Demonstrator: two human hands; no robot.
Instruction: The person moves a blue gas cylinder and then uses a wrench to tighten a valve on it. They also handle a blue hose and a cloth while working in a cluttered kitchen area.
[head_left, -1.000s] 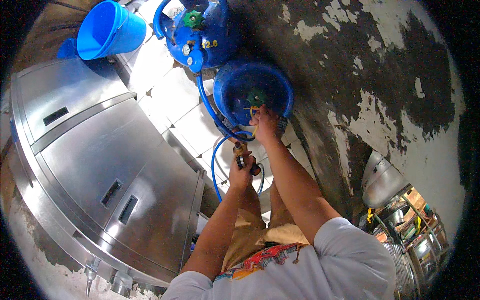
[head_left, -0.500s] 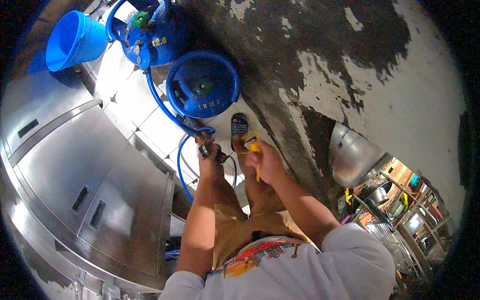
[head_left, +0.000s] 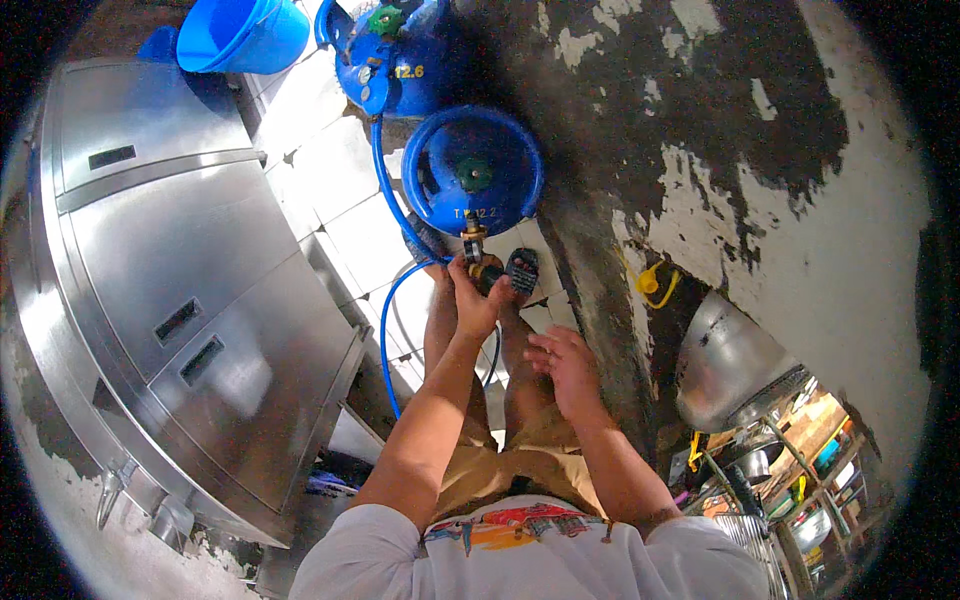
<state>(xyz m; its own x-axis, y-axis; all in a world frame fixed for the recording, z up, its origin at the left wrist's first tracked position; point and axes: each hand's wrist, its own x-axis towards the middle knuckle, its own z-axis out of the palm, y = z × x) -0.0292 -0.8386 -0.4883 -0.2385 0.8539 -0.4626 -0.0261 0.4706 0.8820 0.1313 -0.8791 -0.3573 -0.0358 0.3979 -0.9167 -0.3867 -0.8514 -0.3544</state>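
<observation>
My left hand is wrapped round a gas regulator, black and silver with a brass fitting pointing away from me. Just past that fitting stands a blue gas cylinder with a green valve knob inside its collar. I cannot tell whether fitting and cylinder touch. My right hand is empty, its fingers loosely apart above my right leg. A yellow plastic cap with a loop shows against the wall to the right, apart from both hands. A blue hose curls on the floor by my legs.
Behind stands a second blue cylinder with its own regulator and hose, beside a blue bucket. Steel cabinets line the left. On the right are a peeling wall, a large metal pot and a crowded rack.
My right hand has let go of the yellow cap, which is now off to the right by the wall. My left hand has brought the regulator close to the nearer cylinder. The view has shifted.
</observation>
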